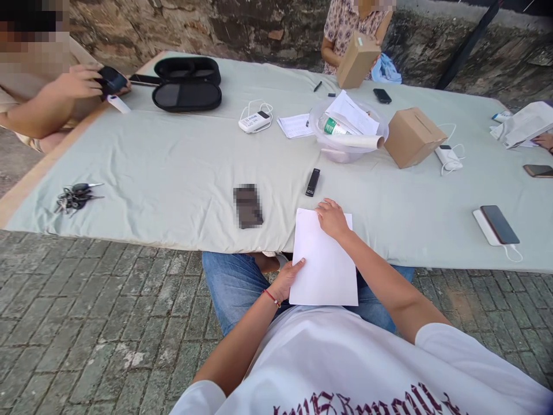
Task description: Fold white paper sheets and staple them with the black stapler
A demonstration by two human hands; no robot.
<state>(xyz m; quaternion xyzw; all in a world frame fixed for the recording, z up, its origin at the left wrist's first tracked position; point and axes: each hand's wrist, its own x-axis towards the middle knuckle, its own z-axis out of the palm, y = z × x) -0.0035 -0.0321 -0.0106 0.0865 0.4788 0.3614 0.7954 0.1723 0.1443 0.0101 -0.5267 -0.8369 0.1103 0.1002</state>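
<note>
A stack of white paper (326, 262) lies partly on the table's near edge and partly over my lap. My left hand (288, 279) grips its left side, thumb on top and the other fingers hidden underneath. At the far edge, my right hand (332, 218) holds the paper with its fingers bent over the top. Just beyond that hand is a small black stapler-like object (313, 182). To the left of the paper rests a dark, blurred-out flat item (248, 206).
The cloth-covered table (173, 184) carries keys (76, 197), a black case (188, 86), a plastic bowl (334, 154) with papers and a bottle, a cardboard box (415, 138) and a phone on a power bank (499, 225). One person (38, 104) sits left; another (341, 34) holds a box opposite.
</note>
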